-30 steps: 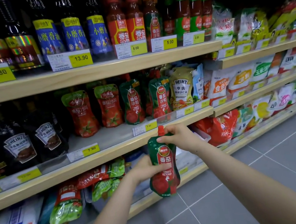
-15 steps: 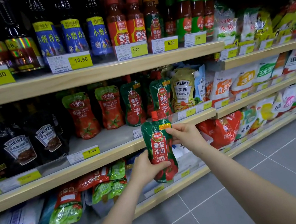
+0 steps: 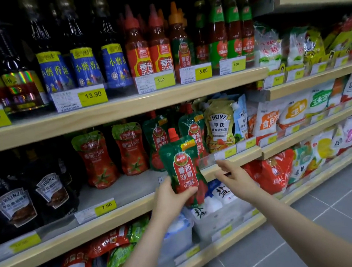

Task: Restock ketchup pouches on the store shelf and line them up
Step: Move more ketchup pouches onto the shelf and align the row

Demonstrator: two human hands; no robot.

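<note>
Your left hand [image 3: 168,197] grips the green ketchup pouch [image 3: 182,169] by its lower part, thumb across the front, holding it upright just in front of the middle shelf [image 3: 123,212]. Your right hand [image 3: 234,177] hovers beside it, fingers loosely spread, holding nothing.

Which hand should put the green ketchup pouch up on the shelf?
Probably the left hand: it already grips the green pouch just below the shelf. The right hand is open, holding nothing.

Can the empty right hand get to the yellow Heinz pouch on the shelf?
Probably yes. The right hand is open and holds nothing, and the yellow Heinz pouch stands at the shelf front with nothing before it.
</note>
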